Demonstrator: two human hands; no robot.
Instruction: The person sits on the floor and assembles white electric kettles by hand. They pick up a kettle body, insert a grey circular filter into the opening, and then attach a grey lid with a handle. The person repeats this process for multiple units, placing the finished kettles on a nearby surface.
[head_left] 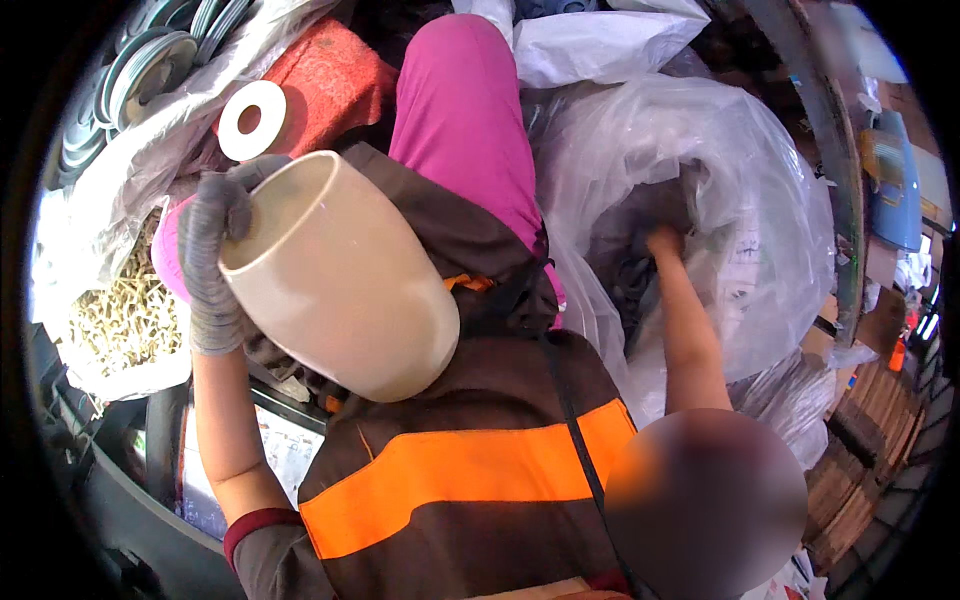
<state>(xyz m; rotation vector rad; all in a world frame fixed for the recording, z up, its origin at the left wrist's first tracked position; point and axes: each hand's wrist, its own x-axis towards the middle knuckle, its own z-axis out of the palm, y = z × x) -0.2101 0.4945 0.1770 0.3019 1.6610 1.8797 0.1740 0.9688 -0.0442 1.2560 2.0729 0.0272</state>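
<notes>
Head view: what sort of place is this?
Probably a workshop or sorting area, though I can't be sure which: a big plastic bag, piled grey discs and many small pale strips surround the person.

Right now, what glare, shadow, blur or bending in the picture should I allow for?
Head view: bright sheen on the clear plastic bag; head view: deep shadow in its opening, obscuring the right grip; head view: a round blurred patch at lower right; head view: dark beam bowed near the black rim; head view: beige container in the left grip reads clearly.
</notes>
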